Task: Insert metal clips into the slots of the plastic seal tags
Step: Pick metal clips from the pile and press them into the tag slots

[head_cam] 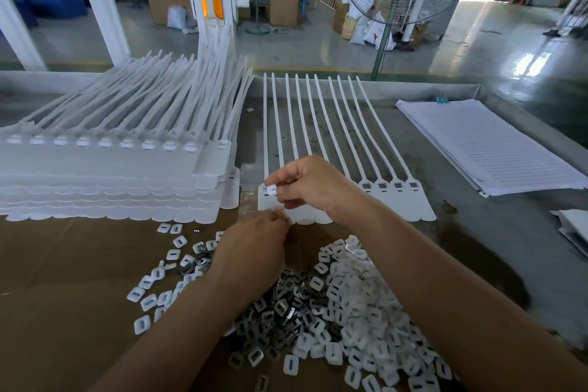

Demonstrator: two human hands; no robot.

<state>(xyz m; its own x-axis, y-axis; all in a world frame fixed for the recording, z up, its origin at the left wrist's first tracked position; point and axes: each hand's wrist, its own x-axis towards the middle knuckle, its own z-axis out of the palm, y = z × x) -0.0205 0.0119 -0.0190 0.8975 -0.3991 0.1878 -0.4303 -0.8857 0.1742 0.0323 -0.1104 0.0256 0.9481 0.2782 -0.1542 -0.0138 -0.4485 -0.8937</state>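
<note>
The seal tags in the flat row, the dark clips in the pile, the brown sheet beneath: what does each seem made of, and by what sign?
Seal tags: probably plastic, white, matt, slightly translucent; their long straps curve. Dark clips: likely metal, grey with bright glints. Brown sheet: looks like cardboard, dull and flat.

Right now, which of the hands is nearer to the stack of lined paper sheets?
Right. The right hand is left of the paper stack, above the row of tags; the left hand is further left, over the loose clips.

The left grip (254, 245) and right grip (313, 188) are bare, as are both visible forearms (429, 280).
</note>
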